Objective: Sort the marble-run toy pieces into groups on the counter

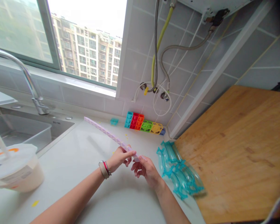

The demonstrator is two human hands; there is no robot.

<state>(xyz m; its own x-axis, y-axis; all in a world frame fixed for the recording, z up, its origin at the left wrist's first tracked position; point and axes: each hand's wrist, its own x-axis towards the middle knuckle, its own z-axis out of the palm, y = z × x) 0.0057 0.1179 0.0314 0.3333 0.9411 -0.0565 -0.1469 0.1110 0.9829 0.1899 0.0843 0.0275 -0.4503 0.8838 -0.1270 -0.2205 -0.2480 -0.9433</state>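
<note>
A long, narrow lilac strip (pixel 105 132) with a criss-cross pattern slants over the white counter, its far end pointing toward the sink. My left hand (pixel 121 158) pinches it near its close end, thumb on top and fingers curled beneath. At that close end, my right hand (pixel 146 169) grips the strip between thumb and fingers. Right of my hands lies a heap of clear, teal-edged curved plastic track pieces (pixel 177 168). Along the back wall stands a row of coloured plastic blocks (pixel 140 122), with a small teal piece (pixel 114 121) to their left.
A lidded cup with a straw (pixel 16 168) stands at the left, before a sink (pixel 60 124) with a curved faucet (pixel 28 74). A wooden board (pixel 242 155) leans at the right. Hoses and valves (pixel 154 88) line the tiled wall. Small yellow bits (pixel 35 203) lie on the counter.
</note>
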